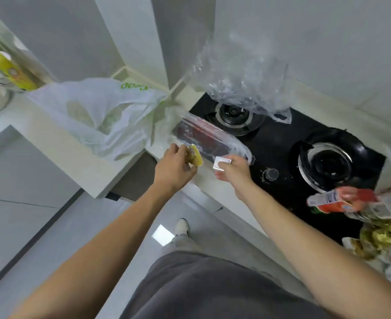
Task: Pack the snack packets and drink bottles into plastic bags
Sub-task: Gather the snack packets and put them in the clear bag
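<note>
Left hand: fingers curled round a small yellow snack packet, held at the front edge of the surface.
Right hand: fingers pinching a small white square packet, held just beside the yellow one, at the mouth of a clear plastic bag.
Clear plastic bag: lying on its side across the left edge of the black gas hob; dark red contents show through, blurred.
White plastic bag, green print: slumped on the surface left of the hob, pale shapes showing through it.
Second clear bag: crumpled, above the rear burner; whether it touches cannot be told.
Front burner: right of the hands, a knob near the right hand.
Drink bottle, red-and-white label: on its side at the hob's right end.
Loose snack packets, yellow-green: heaped just below the bottle.
Yellow bottle: far left, well apart.
</note>
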The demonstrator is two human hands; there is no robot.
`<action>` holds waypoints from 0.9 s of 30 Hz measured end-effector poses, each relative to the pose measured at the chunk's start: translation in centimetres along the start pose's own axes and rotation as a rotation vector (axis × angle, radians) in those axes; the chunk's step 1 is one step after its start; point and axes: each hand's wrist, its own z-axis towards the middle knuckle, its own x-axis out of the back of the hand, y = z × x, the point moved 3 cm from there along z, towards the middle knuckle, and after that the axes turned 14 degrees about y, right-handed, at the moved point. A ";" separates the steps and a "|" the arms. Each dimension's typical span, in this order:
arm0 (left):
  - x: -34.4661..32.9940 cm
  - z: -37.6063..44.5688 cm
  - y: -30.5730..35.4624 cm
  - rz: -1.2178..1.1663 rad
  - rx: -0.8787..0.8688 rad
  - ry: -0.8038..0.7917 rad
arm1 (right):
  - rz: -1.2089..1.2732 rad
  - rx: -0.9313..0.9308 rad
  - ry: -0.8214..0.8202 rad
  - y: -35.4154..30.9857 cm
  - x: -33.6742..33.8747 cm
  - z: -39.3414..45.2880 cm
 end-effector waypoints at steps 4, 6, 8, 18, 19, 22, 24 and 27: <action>-1.1 6.4 -1.2 0.015 -0.087 -0.117 | -0.085 -0.041 0.135 -1.6 -3.9 3.4; -2.4 8.8 -1.0 0.040 -0.140 -0.155 | -0.129 -0.065 0.173 -1.7 -4.8 4.9; -3.8 10.8 -0.9 0.072 -0.174 -0.203 | -0.153 -0.102 0.202 -1.6 -5.2 6.2; -7.1 13.4 -2.7 0.173 -0.285 -0.301 | -0.713 0.307 0.215 -2.3 -5.9 8.2; -6.8 13.2 -2.6 0.161 -0.299 -0.286 | -0.844 0.432 0.233 -2.7 -5.5 7.5; -5.7 12.3 -1.7 0.129 -0.356 -0.231 | -1.017 0.676 0.334 -4.4 -4.0 5.1; -5.0 11.7 -0.8 0.115 -0.402 -0.196 | -1.023 0.761 0.366 -4.6 -2.8 3.9; -4.2 10.6 1.5 0.090 -0.494 -0.152 | -1.011 0.804 0.380 -3.8 0.1 2.5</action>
